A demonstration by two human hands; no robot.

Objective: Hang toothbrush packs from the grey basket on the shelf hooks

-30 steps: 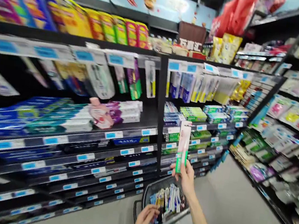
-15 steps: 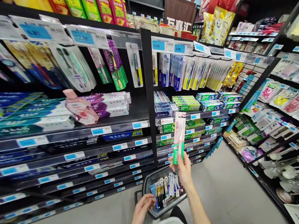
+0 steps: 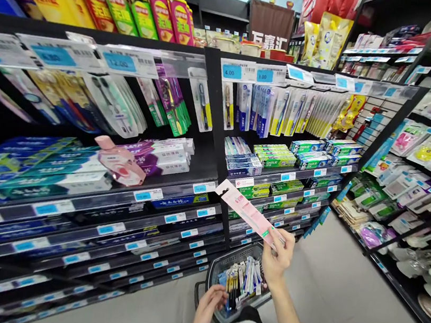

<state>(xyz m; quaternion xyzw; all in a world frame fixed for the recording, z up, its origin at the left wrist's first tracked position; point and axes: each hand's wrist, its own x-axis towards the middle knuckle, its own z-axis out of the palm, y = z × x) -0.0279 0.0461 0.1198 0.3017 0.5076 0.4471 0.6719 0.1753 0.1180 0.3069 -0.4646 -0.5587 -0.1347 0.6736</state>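
Observation:
My right hand (image 3: 278,253) is closed on the lower end of a packaged toothbrush (image 3: 246,211), a long pink-and-white pack with a hang hole at its far end. The pack is tilted, its far end pointing up and left before the shelf. Below it, a grey shopping basket (image 3: 205,275) stands on the floor, holding several packaged toothbrushes (image 3: 247,278). Beside the basket's left near side hovers my left hand (image 3: 214,296), its fingers loosely bent and nothing visible in them.
Toothbrush packs (image 3: 261,109) hang in rows above green toothpaste boxes (image 3: 274,155). On the left shelf a pink bottle (image 3: 119,161) lies across cartons. Crisp canisters (image 3: 134,11) line the top. Another rack (image 3: 395,219) borders the aisle on the right, over grey floor (image 3: 327,279).
My right hand has turned the toothbrush pack from upright to tilted left and moved slightly right and down. My left hand has shifted little. The camera view has swung slightly.

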